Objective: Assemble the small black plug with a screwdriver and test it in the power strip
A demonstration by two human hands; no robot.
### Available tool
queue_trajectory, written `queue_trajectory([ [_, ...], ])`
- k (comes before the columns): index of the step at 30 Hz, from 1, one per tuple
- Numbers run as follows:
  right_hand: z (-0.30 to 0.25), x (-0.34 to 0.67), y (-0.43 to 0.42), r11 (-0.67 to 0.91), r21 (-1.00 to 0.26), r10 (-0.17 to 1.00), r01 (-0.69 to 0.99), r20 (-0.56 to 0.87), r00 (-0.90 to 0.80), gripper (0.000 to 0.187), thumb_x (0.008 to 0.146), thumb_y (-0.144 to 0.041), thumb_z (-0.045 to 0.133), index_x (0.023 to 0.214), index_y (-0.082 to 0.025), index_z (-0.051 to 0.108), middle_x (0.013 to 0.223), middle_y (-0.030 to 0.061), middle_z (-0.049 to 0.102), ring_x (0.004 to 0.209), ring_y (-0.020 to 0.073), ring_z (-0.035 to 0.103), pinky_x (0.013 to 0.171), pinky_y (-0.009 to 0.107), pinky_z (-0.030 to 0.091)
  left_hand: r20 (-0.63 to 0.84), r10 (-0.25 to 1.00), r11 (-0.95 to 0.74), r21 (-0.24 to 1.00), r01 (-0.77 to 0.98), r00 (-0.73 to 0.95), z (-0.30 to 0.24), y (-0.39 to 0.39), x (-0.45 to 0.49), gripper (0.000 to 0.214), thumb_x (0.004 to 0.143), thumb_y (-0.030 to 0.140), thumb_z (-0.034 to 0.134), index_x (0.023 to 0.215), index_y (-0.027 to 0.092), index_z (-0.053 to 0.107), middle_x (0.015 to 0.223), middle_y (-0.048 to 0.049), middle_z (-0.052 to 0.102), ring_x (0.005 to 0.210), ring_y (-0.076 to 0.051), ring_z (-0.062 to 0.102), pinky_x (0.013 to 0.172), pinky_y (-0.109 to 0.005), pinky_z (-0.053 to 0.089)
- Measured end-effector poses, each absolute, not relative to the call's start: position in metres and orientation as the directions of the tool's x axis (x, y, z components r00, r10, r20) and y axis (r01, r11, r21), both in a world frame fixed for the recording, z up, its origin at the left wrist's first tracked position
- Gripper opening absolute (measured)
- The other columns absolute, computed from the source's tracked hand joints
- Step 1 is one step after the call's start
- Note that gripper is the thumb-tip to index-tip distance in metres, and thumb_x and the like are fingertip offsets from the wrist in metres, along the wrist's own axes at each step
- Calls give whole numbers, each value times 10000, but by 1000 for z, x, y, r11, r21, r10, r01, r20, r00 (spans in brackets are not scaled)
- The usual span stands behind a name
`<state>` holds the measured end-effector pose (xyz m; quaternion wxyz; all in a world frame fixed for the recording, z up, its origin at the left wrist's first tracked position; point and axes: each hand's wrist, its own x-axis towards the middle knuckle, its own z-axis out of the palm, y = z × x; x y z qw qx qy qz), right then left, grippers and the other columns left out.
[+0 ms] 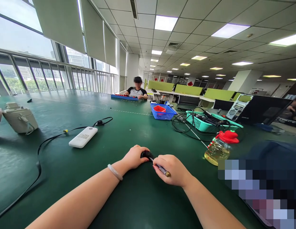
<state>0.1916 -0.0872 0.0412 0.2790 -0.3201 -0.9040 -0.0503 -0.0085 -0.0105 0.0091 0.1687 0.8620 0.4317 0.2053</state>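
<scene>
My left hand (136,156) wears a pale bangle and is curled over a small, rounded black object (146,154) on the green table (124,203). Fingers cover much of that object, so its kind cannot be made out. Close on the right, my right hand (170,168) grips a slim screwdriver (164,170) with a dark handle and a gold-coloured end. Its thin metal shaft points up and left to the black object. Whether the tip touches it is hidden.
A white power bank (83,137) and black cable (38,165) lie left, near a beige bag (20,119). Rightward are a blue basket (163,115), a teal basket (202,124) with cables, and a red-lidded bottle (218,149). Another person (137,90) sits at the far end.
</scene>
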Motion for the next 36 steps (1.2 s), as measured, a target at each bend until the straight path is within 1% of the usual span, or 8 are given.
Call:
queue_trajectory([
  [5, 41, 193, -86, 793, -134, 557, 595, 556, -617, 101, 861, -167, 478, 802, -206, 550, 663, 1, 572, 558, 130, 496, 560, 244, 365, 211, 810, -575, 466, 672, 547, 8, -9, -8, 374, 782, 314, 679, 1151, 261, 646, 1082, -22, 709, 1056, -235, 586, 940, -343, 469],
  [10, 37, 195, -83, 776, -226, 597, 589, 566, -569, 101, 857, -163, 482, 784, -211, 535, 670, -2, 580, 562, 127, 497, 562, 241, 373, 213, 808, -578, 468, 669, 550, 8, -9, -8, 348, 794, 323, 673, 1135, 261, 649, 1077, -24, 708, 1042, -234, 588, 941, -347, 468],
  [15, 33, 198, -79, 731, -357, 658, 582, 595, -461, 124, 855, -176, 494, 744, -218, 532, 662, -10, 588, 554, 120, 508, 563, 232, 389, 206, 807, -578, 467, 669, 553, 10, -11, -9, 333, 798, 329, 668, 1124, 264, 645, 1070, -22, 703, 1031, -236, 587, 928, -350, 471],
  [18, 32, 198, -78, 719, -399, 672, 569, 608, -422, 135, 854, -193, 500, 726, -217, 538, 647, -9, 587, 550, 124, 511, 555, 233, 391, 207, 806, -578, 475, 663, 555, 9, -11, -9, 331, 796, 322, 675, 1120, 265, 638, 1060, -19, 701, 1038, -238, 582, 924, -353, 470],
  [24, 32, 197, -79, 720, -428, 674, 547, 620, -402, 137, 854, -198, 505, 723, -215, 540, 642, -9, 577, 554, 124, 504, 548, 233, 386, 195, 823, -553, 488, 675, 533, 8, -10, -9, 345, 786, 342, 687, 1116, 258, 630, 1045, -38, 685, 1030, -236, 587, 921, -351, 472],
  [29, 33, 197, -79, 718, -427, 681, 550, 596, -426, 129, 840, -180, 511, 718, -219, 526, 625, -17, 563, 533, 117, 480, 537, 231, 373, 183, 836, -532, 503, 681, 518, 7, -9, -9, 352, 769, 343, 701, 1103, 261, 628, 1037, -43, 672, 1017, -240, 586, 907, -358, 478],
  [36, 29, 192, -80, 712, -416, 689, 566, 569, -449, 110, 838, -176, 511, 740, -223, 530, 659, -15, 574, 559, 122, 494, 553, 233, 379, 200, 833, -538, 517, 666, 516, 4, -8, -10, 338, 760, 320, 703, 1085, 259, 631, 1029, -38, 673, 1027, -237, 582, 920, -356, 466],
])
